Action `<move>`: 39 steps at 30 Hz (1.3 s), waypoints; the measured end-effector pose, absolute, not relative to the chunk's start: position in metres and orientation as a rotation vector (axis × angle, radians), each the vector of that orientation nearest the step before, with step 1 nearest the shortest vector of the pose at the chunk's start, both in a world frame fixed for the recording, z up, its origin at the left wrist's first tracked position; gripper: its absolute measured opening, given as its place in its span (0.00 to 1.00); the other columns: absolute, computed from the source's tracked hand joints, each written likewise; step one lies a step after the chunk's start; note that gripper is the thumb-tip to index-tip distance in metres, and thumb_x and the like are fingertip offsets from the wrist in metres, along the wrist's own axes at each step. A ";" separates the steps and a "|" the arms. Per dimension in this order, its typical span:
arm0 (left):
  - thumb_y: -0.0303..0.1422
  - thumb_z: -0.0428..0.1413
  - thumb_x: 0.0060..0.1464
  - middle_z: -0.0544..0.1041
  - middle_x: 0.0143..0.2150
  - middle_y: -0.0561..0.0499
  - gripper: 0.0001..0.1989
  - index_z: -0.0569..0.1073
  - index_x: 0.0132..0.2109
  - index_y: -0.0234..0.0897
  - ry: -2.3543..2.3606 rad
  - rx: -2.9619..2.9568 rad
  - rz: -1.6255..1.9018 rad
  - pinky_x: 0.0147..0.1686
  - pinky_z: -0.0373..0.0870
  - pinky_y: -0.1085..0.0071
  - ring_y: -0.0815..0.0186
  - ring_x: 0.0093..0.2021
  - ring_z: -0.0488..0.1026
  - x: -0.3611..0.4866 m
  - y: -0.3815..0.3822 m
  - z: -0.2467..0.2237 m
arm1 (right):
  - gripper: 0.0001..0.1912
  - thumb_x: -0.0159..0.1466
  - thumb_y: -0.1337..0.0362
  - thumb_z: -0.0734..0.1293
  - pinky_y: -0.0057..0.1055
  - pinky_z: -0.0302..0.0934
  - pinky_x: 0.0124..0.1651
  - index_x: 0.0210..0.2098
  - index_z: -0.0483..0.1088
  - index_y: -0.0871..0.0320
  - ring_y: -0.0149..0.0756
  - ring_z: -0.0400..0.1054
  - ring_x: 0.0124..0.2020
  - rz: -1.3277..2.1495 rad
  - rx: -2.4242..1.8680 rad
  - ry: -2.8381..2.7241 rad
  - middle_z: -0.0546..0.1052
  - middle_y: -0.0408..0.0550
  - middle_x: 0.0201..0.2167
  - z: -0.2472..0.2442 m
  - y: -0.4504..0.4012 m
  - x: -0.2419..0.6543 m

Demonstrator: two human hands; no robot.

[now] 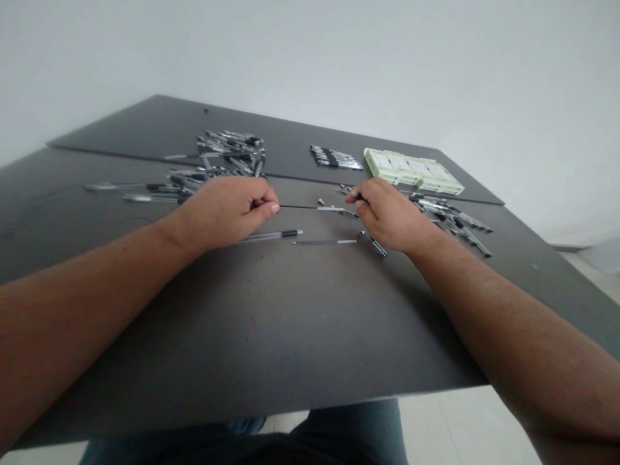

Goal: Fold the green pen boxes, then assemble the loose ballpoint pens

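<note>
Jeans (pixel 349 433) show below the table (pixel 242 336) while the left hand (pixel 223 213) pinches a refill (pixel 310 207), aimed toward the right hand (pixel 392 216) pinching a pen (pixel 357 195).

Ballpoint pens (pixel 271 235) clear, black-banded; tabletop (pixel 242 336) dark grey; box (pixel 411 171) pale green, white panels.

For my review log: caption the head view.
Left hand pinches a pen refill, right hand a pen part, among scattered pens on a dark table.

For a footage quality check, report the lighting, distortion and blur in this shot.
Head view: soft, even light, no hard glare; wide-angle distortion stretches the left forearm and slants the table; faint shadow lies under the left hand; the distant pens look slightly soft.
</note>
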State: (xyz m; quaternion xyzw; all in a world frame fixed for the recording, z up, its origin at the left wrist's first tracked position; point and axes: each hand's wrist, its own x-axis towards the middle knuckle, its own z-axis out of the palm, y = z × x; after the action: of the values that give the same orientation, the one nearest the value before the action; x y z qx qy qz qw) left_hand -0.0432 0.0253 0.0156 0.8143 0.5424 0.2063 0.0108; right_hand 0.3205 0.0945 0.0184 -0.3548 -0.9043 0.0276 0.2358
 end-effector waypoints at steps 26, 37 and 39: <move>0.50 0.54 0.72 0.93 0.46 0.43 0.23 0.90 0.51 0.44 1.721 2.532 0.675 0.50 0.80 0.57 0.46 0.49 0.90 -0.045 0.026 0.016 | 0.26 0.84 0.59 0.62 0.49 0.75 0.69 0.65 0.89 0.60 0.58 0.86 0.61 0.043 -0.958 -2.657 0.93 0.64 0.59 0.020 0.088 0.317; 0.49 0.55 0.72 0.93 0.45 0.42 0.24 0.92 0.53 0.43 1.716 2.542 0.660 0.50 0.82 0.57 0.47 0.48 0.90 -0.045 0.026 0.016 | 0.25 0.84 0.59 0.62 0.48 0.75 0.67 0.65 0.89 0.60 0.59 0.86 0.61 0.035 -0.995 -2.681 0.93 0.64 0.59 0.021 0.088 0.316; 0.50 0.54 0.72 0.93 0.46 0.42 0.24 0.91 0.54 0.43 1.720 2.544 0.653 0.50 0.82 0.57 0.47 0.48 0.90 -0.044 0.026 0.016 | 0.26 0.84 0.59 0.62 0.48 0.75 0.68 0.65 0.88 0.61 0.60 0.86 0.61 0.037 -0.997 -2.684 0.93 0.65 0.59 0.022 0.087 0.316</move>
State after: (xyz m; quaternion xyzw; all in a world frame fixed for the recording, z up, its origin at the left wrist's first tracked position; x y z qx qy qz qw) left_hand -0.0445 0.0263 0.0160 0.8104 0.5478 0.2079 0.0009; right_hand 0.3155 0.0866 0.0218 -0.3447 -0.9284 0.0128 0.1385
